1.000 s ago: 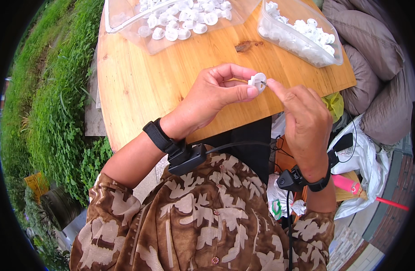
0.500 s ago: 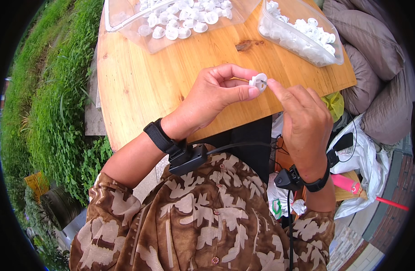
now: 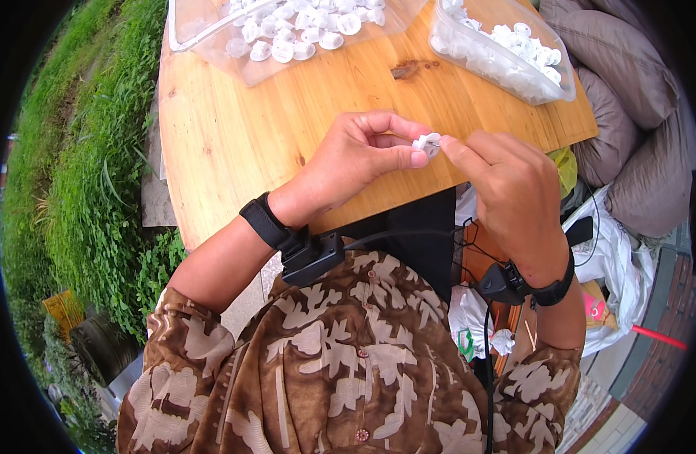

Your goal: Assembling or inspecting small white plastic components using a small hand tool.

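Observation:
Between the thumb and forefinger of my left hand (image 3: 348, 155) is a small round white plastic part (image 3: 426, 145), held just above the wooden table's near right area. My right hand (image 3: 518, 181) comes from the right with its thumb side hidden and its other fingers curled. At its forefinger tip a thin, dark, metal-looking piece (image 3: 436, 144) reaches into the face of the part. Its exact kind is too small to make out. Black straps with small devices sit around both wrists.
On the wooden table (image 3: 242, 144) stand a large clear bin (image 3: 249, 74) of white plastic parts and, to the right, a smaller clear tub (image 3: 507, 79) with more. Grey-brown padded cloth (image 3: 628, 98) lies at the right. Plastic bags (image 3: 616, 250) crowd below the table; cables hang near my lap.
The white part has turned in my left fingers and now shows more edge-on. My right wrist has swung outward to the right, its fingertip still at the part.

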Demonstrator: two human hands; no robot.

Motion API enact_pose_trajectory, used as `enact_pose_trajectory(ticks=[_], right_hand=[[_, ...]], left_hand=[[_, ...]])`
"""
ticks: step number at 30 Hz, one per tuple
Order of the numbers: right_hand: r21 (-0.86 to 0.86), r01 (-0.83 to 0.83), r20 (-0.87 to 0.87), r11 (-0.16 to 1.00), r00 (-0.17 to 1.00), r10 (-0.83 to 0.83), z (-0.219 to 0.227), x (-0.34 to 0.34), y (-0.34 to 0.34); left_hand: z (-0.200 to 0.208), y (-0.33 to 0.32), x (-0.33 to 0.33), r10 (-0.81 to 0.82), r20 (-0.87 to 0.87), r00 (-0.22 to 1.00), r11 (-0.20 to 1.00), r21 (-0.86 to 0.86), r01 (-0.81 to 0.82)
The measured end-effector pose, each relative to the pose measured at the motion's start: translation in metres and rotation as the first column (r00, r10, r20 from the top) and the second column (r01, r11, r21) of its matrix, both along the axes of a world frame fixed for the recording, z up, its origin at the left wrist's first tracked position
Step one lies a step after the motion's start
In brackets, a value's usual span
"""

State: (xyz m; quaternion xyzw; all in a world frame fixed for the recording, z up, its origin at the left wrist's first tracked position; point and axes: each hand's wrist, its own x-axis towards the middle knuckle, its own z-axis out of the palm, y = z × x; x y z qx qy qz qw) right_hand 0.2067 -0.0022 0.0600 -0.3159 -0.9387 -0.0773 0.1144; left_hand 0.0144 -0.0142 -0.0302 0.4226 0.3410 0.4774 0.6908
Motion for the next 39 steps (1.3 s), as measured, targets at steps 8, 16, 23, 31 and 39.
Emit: enact_pose_trajectory(ticks=[8, 16, 23, 31, 39], right_hand=[[-0.011, -0.029, 0.056, 1.000, 0.998, 0.030, -0.007, 0.003, 0.002], [-0.067, 0.092, -0.148, 0.993, 0.984, -0.101, -0.004, 0.011, -0.004], [-0.091, 0.124, -0.137, 0.988, 0.981, -0.136, -0.003, 0.005, -0.008], [-0.024, 0.140, -0.096, 0.990, 0.985, -0.142, -0.005, -0.002, -0.010], [0.182, 0.059, 0.078, 0.981, 0.994, -0.074, -0.015, -0.006, -0.017]], left_hand=[[-0.005, 0.001, 0.003, -0.045, -0.002, 0.999, 0.998, -0.050, 0.045], [0.001, 0.005, -0.001, -0.022, 0.082, 0.996, 0.998, -0.063, 0.027], [0.004, 0.004, -0.002, -0.050, 0.082, 0.995, 0.997, -0.062, 0.055], [0.004, 0.003, 0.000, -0.034, 0.048, 0.998, 0.999, -0.011, 0.034], [0.004, -0.001, 0.003, -0.004, -0.031, 1.000, 1.000, 0.030, 0.005]])
